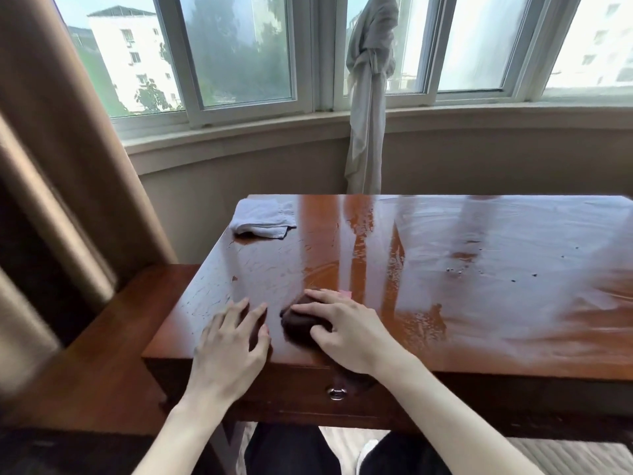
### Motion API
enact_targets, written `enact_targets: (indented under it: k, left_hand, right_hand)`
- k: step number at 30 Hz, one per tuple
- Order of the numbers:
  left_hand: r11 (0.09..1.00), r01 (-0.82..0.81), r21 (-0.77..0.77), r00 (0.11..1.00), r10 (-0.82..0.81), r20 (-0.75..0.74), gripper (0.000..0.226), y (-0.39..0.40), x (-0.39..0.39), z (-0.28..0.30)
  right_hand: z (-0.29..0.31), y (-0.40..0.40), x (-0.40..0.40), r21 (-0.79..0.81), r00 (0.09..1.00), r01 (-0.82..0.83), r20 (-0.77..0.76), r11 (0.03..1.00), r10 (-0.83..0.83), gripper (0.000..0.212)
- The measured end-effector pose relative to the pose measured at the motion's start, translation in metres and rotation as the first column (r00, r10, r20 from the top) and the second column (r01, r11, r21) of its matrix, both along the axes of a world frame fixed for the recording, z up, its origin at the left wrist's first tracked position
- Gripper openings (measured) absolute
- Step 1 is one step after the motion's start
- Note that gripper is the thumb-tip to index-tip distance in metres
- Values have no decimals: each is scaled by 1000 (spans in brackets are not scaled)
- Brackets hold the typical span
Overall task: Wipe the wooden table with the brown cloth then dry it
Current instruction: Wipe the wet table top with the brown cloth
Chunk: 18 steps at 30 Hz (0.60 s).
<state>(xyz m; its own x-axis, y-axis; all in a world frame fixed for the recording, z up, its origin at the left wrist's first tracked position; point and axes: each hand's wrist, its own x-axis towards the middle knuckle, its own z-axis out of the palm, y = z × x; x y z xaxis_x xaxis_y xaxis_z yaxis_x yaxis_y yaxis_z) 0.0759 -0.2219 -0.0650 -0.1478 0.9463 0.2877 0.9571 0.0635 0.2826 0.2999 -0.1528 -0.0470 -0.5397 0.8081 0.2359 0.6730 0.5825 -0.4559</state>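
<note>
- Head view: my right hand [342, 332] covers most of the brown cloth [299, 323], fingers curled gripping it.
- My left hand [229, 344] rests flat, fingers spread, on the table [479, 303].

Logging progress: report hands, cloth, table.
Right hand grips brown cloth near front edge. Left hand flat on table. Tabletop wet; white cloth waits far left corner.

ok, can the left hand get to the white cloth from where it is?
Probably yes. The left hand rests open on the table, and nothing lies between it and the white cloth at the far left corner.
</note>
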Motion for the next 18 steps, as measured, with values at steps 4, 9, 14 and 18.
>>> enact_targets:
  k: [4,9,14,18]
  left_hand:
    - [1000,0,-16,1000,1,26,46,8,4,5]
    - [998,63,-18,993,-61,106,51,27,33,17]
    - [993,88,-75,996,-86,31,53,42,55,13]
    - [987,84,-137,995,-90,-37,57,48,55,13]
  right_hand:
    - [18,58,52,-14,901,428,87,904,-425,50]
    - [11,33,17,32,960,258,106,966,-260,54]
    - [14,27,103,-44,970,244,33,969,-242,51]
    - [28,62,133,-39,843,534,104,844,-528,49]
